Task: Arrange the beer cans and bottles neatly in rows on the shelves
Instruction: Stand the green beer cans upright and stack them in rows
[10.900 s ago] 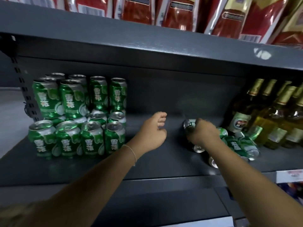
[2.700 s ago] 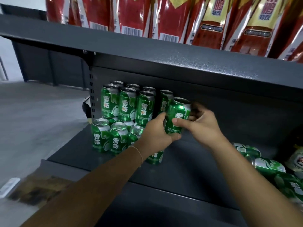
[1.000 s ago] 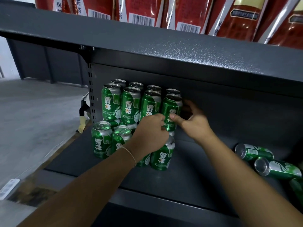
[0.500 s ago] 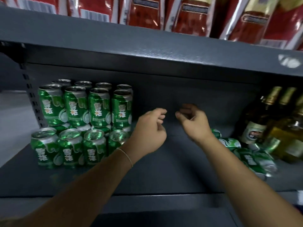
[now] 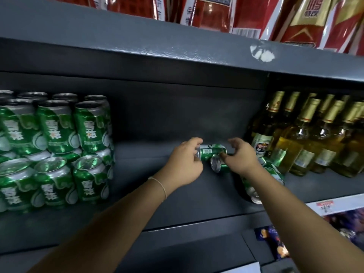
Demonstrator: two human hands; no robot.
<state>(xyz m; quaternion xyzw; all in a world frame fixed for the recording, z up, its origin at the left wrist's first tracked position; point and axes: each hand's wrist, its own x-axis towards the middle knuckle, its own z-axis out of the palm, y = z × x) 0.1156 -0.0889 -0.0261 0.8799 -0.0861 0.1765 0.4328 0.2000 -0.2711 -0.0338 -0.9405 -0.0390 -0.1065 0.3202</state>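
**Head view: both hands close on a toppled can**

Head camera shows a green beer can [image 5: 212,152] lying on its side on the shelf [image 5: 177,203], its long axis running left to right straight between the two hands. The left hand [image 5: 184,163] has its fingers curled around the can's silver end, gripping it; the right hand [image 5: 241,157] comes in from the other end with loosely spread fingers, touching or nearly touching the can (I cannot tell whether it has a hold). A second fallen can [image 5: 218,164] lies just below, its end facing the camera, tucked against the right palm. More loose cans [image 5: 271,172] lie under and past the right forearm.

Since the left hand is nearer the stacked cans [image 5: 57,146], which stand two tiers high well off to its left, lifting the can, uprighting it and carrying it left looks like the next step. Beyond the right hand stand the bottles [image 5: 299,138], upright and close together.
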